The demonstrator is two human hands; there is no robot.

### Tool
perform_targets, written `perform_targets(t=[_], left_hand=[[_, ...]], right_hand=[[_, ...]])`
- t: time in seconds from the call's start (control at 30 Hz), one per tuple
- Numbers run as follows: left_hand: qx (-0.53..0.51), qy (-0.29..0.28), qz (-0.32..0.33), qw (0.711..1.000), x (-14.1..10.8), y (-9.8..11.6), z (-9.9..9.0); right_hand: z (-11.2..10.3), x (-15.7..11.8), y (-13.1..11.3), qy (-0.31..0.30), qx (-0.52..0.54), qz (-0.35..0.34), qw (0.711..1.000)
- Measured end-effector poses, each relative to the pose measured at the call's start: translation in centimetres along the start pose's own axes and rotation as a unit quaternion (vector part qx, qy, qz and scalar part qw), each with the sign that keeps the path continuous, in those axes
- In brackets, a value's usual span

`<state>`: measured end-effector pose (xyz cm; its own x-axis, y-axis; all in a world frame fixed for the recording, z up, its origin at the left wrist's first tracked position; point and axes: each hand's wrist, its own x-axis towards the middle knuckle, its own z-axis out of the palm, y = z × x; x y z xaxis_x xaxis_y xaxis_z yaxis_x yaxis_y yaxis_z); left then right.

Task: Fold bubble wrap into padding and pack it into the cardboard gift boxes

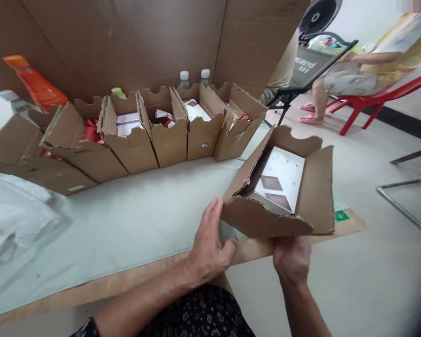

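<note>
Pale floor [358, 290]; cloth-covered desk [91, 291]; grey chair [298, 77] beyond. 6 cardboard bins [171, 149] stand in 1 row. 7th bin [263, 217]: tilted over the desk's right front corner. Right hand [293, 262]: beneath this bin, supporting; closure cannot be determined. Left hand [210, 243]: partly open, at the bin's near-left corner. White carton [286, 164] inside. Chair lettering [304, 65]: partly legible.

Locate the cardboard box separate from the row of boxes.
In the head view, the cardboard box is right of centre, above the right hand, with the left hand at its left corner.

Seven cardboard boxes [266, 218], one orange bottle [42, 86], one red chair [389, 99]
</note>
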<state>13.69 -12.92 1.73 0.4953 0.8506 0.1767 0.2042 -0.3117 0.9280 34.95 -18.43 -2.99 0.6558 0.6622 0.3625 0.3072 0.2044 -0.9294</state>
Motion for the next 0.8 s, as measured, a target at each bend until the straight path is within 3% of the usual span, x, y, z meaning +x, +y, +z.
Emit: perform_targets(t=[0.13,0.23,0.37,0.67,0.8], left_hand=[[0.027,-0.096,0.015,0.995,-0.1,-0.3,2.5],[0.048,-0.183,0.021,0.982,0.0,0.5,3.3],[0.087,-0.263,0.023,0.961,1.6,1.4,2.8],[0.148,-0.258,0.061,0.953,8.8,1.0,3.4],[0.154,-0.267,0.082,0.948,9.8,-0.3,3.6]], right_hand=[[-1.1,-2.3,-0.5,0.004,-0.039,0.004,0.999],[-2.1,-1.2,-0.7,0.049,-0.073,0.014,0.996],[-2.6,1.2,-0.6,0.097,-0.074,0.036,0.992],[0.0,2.8,0.7,0.155,-0.062,0.047,0.985],[-0.4,5.2,1.6,0.121,-0.071,0.041,0.989]])
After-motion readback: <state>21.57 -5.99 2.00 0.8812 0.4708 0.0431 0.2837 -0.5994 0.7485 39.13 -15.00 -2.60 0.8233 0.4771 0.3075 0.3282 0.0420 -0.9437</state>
